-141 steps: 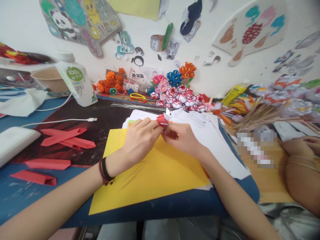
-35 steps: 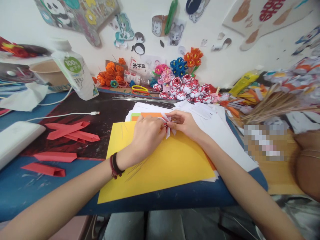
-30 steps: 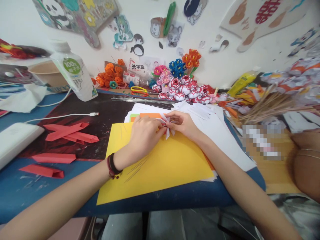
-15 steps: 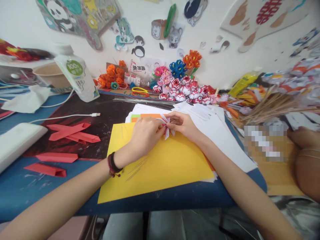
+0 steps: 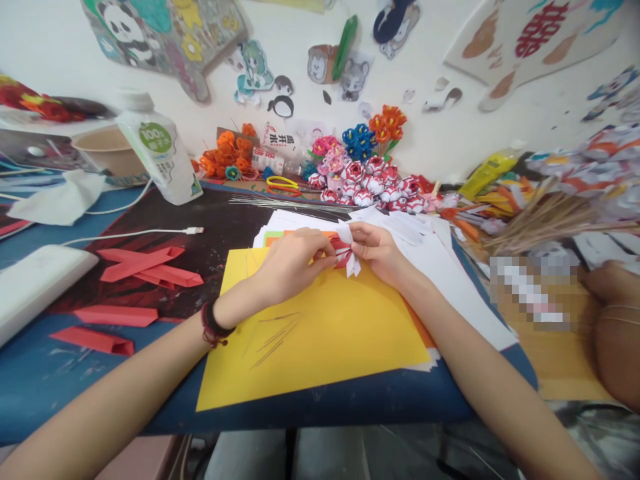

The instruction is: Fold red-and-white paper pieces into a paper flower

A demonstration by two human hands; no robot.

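Observation:
Between my two hands, over the far part of a yellow paper sheet (image 5: 320, 333), is a red-and-white folded paper flower (image 5: 345, 252). My right hand (image 5: 379, 252) pinches its right side, with white pointed petals spreading up and down beside the fingertips. My left hand (image 5: 300, 260) has thumb and fingers closed on the flower's red left edge. Some of the flower is hidden behind the fingers. Pencil-like lines mark the yellow sheet, and several thin dark strips or wires seem to lie on it near my left wrist.
Several red folded paper strips (image 5: 150, 267) lie at the left, near a white power bank (image 5: 43, 290) and cable. A white bottle (image 5: 160, 157) stands behind. Finished paper flowers (image 5: 375, 183) are heaped along the wall. White sheets (image 5: 450, 293) extend rightward; another person's arm (image 5: 617, 327) is at far right.
The flower has turned, so more of its red part shows. My left hand has shifted slightly left, its fingers less bunched over the flower. The view has moved a little.

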